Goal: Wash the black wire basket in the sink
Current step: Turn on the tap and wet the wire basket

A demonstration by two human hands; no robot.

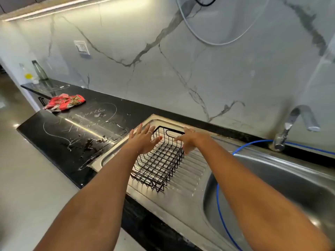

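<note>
Evidently the black wire basket (pixel 159 160) had not yet been taken hold of: it was seen standing upright on the ribbed drainboard (pixel 188 171), to the left of the sink bowl (pixel 272 187), with its far end near the back edge of the steel. The left hand (pixel 143 140) was held over the basket's left rim with its fingers spread and straight, and nothing was gripped by it. The right hand (pixel 188 140) was poised at the right rim, fingers loosely extended; whether the wire was actually touched there could not be told, but no closed grasp was shown. Washing was judged not begun, since the tap (pixel 297 124) was well apart to the right and no water was seen running. Trouble could be expected from several causes. A blue hose (pixel 220 201) was draped across the bowl, and the open mesh could be snagged on it as the basket is carried over. Fingers could be pinched between thin wires if the rims are seized carelessly, and the light frame could be tipped if only one side is lifted.
</note>
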